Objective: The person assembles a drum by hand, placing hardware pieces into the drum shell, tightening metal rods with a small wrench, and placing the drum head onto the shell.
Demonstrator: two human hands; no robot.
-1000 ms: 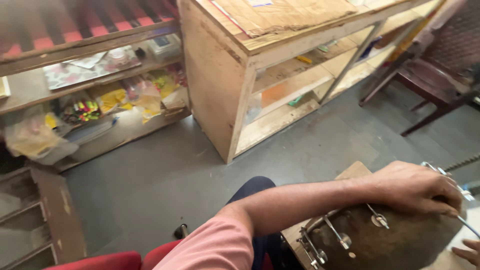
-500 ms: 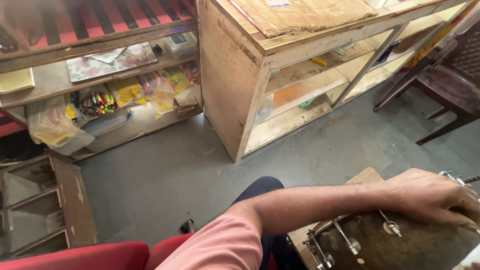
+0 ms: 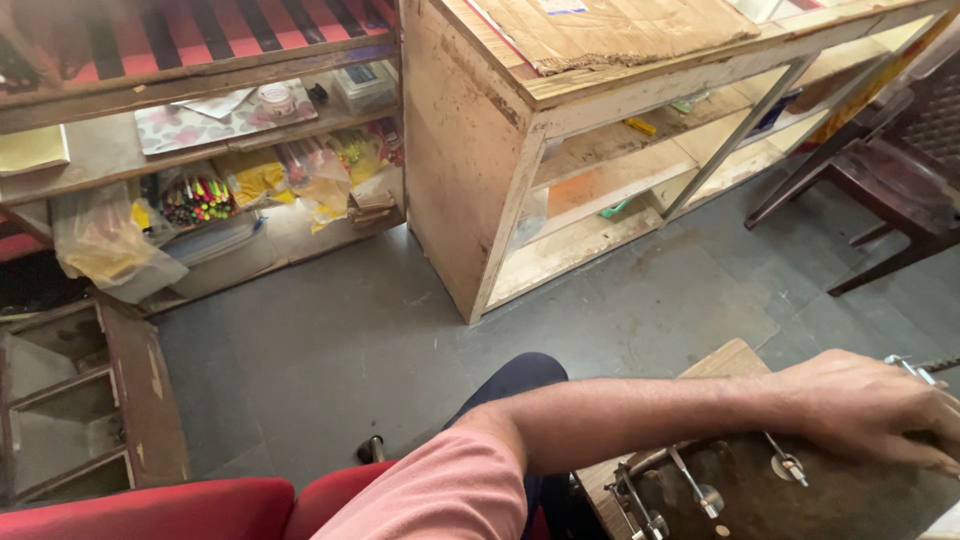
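Note:
My left hand (image 3: 860, 400) lies palm down on a dark brown drum (image 3: 800, 500) at the lower right, its fingers curved over the shell. My bare forearm reaches to it from a pink sleeve (image 3: 420, 500) at the bottom middle. Metal tuning hooks (image 3: 690, 480) run along the drum's near side. The drum sits on a pale wooden board (image 3: 725, 362), with most of its body cut off by the frame's edge. My right hand is out of view.
A raw wooden counter (image 3: 470, 150) with open shelves and cardboard (image 3: 610, 30) on top stands ahead. A dark chair (image 3: 890, 170) is at the right. Low shelves hold packets and coloured pens (image 3: 200, 200). A wooden drawer box (image 3: 130, 390) and a red seat (image 3: 150, 510) are at the left.
The view has swung left and up, so the drum and my left hand now sit lower and further right. Fingers seen at the bottom right corner a second ago have left the view.

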